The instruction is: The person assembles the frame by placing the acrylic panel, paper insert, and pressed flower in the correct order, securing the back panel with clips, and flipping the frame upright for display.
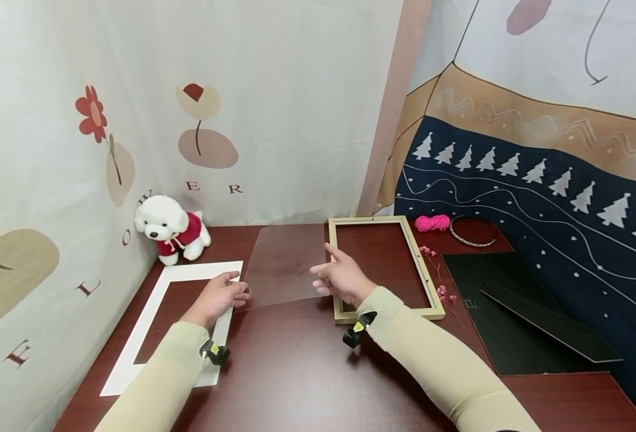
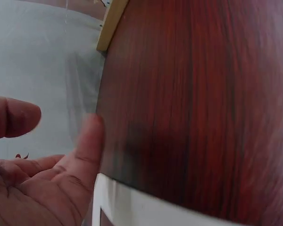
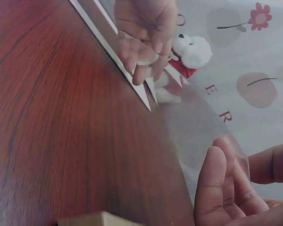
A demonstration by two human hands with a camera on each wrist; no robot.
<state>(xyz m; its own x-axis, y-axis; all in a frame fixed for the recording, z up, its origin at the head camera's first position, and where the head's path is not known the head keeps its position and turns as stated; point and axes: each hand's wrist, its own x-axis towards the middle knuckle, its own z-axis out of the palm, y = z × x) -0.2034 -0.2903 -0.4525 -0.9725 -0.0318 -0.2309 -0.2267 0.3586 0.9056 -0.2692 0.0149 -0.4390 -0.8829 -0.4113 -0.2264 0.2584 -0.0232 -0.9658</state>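
Note:
A clear, thin sheet [image 1: 282, 264] spans the gap between my two hands over the back middle of the table. My left hand [image 1: 218, 300] has its fingertips at the sheet's left edge, above a white mat with a cut-out window [image 1: 118, 375]. The left wrist view shows its thumb [image 2: 21, 117] spread well apart from the fingers. At the sheet's right edge is my right hand [image 1: 345, 279], fingers extended and overlapping it, beside a pale wooden frame [image 1: 431, 313]. In the right wrist view, its fingers [image 3: 210, 183] lie along the see-through sheet [image 3: 198, 127], thumb apart.
A white toy dog [image 1: 161, 219] in red sits at the back left. Pink yarn [image 1: 431, 223], a thin ring [image 1: 474, 243] and dried pink flowers [image 1: 442, 293] lie right of the frame. A black backing board [image 1: 485, 312] with a stand leg [image 1: 550, 324] covers the right side.

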